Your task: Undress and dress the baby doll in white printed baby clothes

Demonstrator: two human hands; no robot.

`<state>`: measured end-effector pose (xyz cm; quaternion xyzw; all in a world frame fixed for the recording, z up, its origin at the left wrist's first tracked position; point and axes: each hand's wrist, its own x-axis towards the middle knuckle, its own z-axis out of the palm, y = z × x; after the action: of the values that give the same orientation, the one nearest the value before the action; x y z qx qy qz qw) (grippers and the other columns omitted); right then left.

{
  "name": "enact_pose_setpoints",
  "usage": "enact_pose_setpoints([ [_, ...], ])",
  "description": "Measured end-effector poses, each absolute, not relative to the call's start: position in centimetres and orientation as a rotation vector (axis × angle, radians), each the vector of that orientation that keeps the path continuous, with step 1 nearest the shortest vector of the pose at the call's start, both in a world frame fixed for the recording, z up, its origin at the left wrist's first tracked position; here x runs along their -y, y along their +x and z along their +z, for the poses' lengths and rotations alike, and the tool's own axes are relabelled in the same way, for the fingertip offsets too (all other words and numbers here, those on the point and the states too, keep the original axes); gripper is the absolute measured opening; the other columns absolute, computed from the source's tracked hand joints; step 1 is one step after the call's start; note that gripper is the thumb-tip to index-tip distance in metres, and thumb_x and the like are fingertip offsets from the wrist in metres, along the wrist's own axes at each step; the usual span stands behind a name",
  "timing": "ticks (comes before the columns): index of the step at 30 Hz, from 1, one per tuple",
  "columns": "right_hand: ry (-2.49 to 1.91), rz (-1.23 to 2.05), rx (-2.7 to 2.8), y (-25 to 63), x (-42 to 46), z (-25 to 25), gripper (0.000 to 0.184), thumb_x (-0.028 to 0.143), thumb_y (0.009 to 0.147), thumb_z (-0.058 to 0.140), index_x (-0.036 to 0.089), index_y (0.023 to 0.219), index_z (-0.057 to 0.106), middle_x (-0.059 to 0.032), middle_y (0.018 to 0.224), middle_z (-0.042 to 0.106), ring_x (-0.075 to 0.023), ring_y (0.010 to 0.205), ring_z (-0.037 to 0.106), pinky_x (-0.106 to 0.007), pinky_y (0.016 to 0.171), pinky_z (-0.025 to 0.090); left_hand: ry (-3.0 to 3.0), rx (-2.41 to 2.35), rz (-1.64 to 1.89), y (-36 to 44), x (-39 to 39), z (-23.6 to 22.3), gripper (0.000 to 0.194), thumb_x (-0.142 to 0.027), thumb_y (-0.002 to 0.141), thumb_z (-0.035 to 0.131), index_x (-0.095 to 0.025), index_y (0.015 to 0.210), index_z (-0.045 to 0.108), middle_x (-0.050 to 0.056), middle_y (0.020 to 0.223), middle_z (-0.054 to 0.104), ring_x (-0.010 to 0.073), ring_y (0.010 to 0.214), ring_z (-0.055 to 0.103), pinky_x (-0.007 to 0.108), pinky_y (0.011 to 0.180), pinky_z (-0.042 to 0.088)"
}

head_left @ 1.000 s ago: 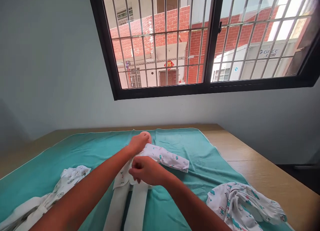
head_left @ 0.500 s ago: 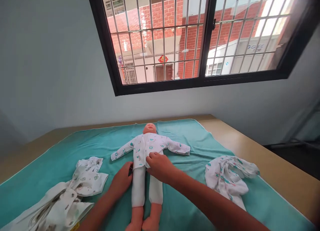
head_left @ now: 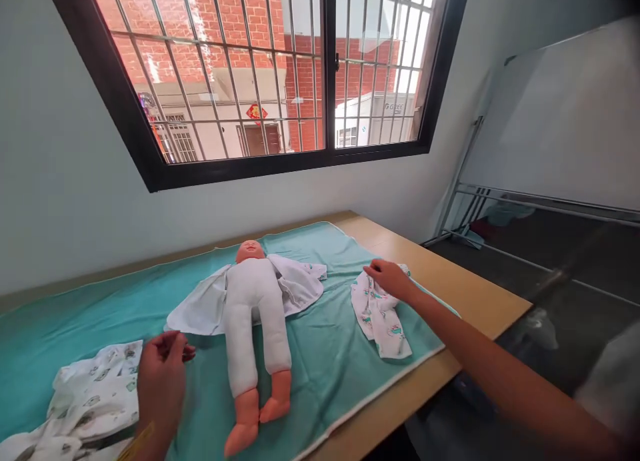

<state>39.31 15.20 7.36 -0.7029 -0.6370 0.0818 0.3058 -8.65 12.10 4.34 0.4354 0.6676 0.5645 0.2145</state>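
Wooden table (head_left: 430, 264) is mostly covered by green cloth (head_left: 310, 374). Doll (head_left: 255, 284) is laid face up on the cloth, head toward the wall, torso and 2 legs padded in white, 2 feet bare. Shirt (head_left: 200, 308) is spread open to both sides of the torso, plain inside facing up. Printed garment (head_left: 97, 388) is left crumpled at the left; folded garment (head_left: 377, 314) is placed right of the doll. Left hand (head_left: 163, 371) is held half open beside the printed garment, nothing seen in it. Right hand (head_left: 390, 278) is curled over the folded garment's far end; grip can't be told.
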Motion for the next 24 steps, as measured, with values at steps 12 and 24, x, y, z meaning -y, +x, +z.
enact_pose_setpoints([
  [12, -2.105, 0.266, 1.853, 37.9, -3.8, 4.8, 0.019, 0.033, 0.083, 0.058, 0.017, 0.072, 0.059, -0.0021, 0.071, 0.062, -0.0138, 0.066, 0.054, -0.025, 0.056, 0.025, 2.318, -1.134, 0.481, 22.2, -13.8, 6.1, 0.041, -0.045, 0.089, 0.046, -0.013, 0.108, 0.062, 0.011, 0.097, 0.069, 0.0225, 0.088, 0.065, 0.031, 0.078, 0.047],
  [24, -1.16, 0.076, 1.813, 35.8, 0.0, 1.3, 0.021, 0.028, 0.085, 0.059, 0.02, 0.067, 0.054, 0.0001, 0.076, 0.061, -0.0138, 0.071, 0.058, -0.026, 0.065, 0.044, 2.541, -1.012, 0.447, 34.1, -15.4, 6.4, 0.024, -0.028, 0.089, 0.047, -0.014, 0.091, 0.066, 0.012, 0.094, 0.068, 0.0248, 0.091, 0.062, 0.034, 0.082, 0.044],
])
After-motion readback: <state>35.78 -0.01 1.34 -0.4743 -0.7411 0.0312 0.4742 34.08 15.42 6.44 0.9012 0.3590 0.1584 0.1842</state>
